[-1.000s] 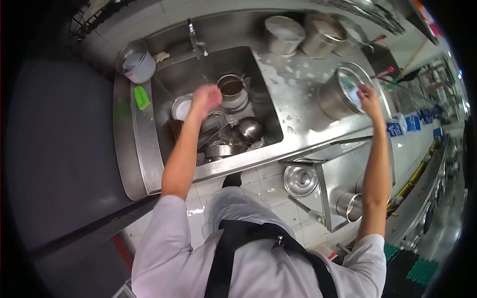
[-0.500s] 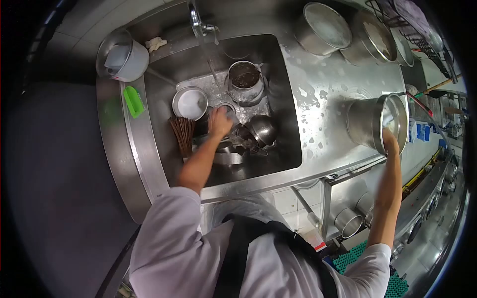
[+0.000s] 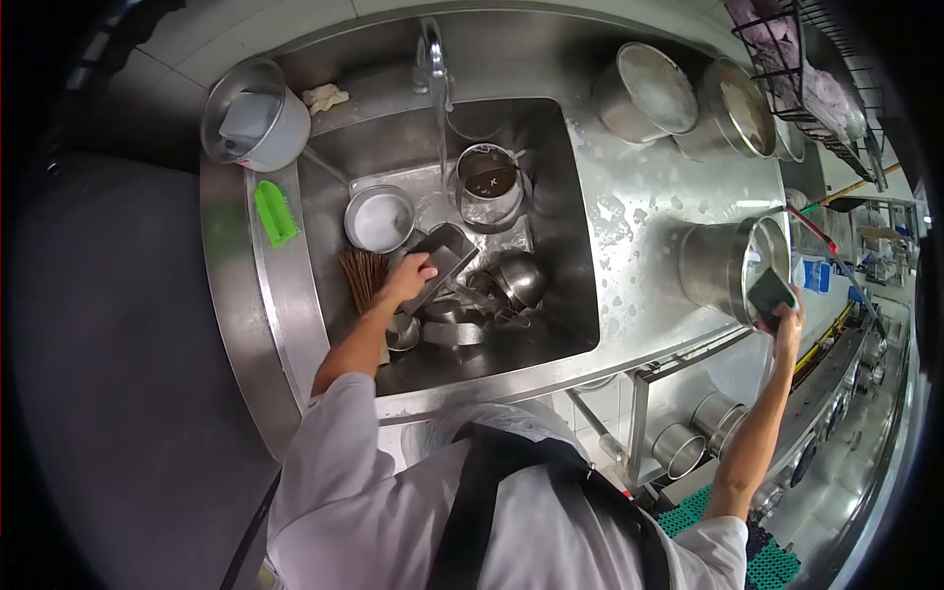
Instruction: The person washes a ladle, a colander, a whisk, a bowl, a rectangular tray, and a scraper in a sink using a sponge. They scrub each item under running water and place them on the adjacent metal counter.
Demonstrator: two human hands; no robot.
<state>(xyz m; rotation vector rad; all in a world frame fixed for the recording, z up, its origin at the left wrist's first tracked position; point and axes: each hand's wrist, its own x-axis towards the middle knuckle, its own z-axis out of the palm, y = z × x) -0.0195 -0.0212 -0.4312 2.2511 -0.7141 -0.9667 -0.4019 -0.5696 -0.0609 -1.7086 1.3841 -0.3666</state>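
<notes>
My left hand (image 3: pixel 408 278) is closed on the near edge of a dark rectangular metal pan (image 3: pixel 450 258), held tilted above the sink's contents. Beside that hand stand a bundle of thin brown sticks (image 3: pixel 362 275) and a round pot with whitish liquid (image 3: pixel 380 218). At the right, my right hand (image 3: pixel 788 321) grips a dark green scouring pad (image 3: pixel 770 293) at the mouth of a large steel pot (image 3: pixel 713 267), which lies on its side on the counter. Steel bowls (image 3: pixel 517 279) and other metalware sit in the sink, partly overlapping.
Water runs from the faucet (image 3: pixel 433 61) into the sink (image 3: pixel 575 216), near a pot of dark liquid (image 3: pixel 489 177). A green scoop-like tray (image 3: pixel 275 213) and a pail (image 3: pixel 278 128) stand on the left ledge. Large pots (image 3: pixel 644 93) line the back right, below a wire rack (image 3: pixel 801 59).
My left hand, low in the sink before, now holds up the rectangular pan. My right hand has come out of the large pot's mouth, showing the scouring pad. The view has shifted slightly.
</notes>
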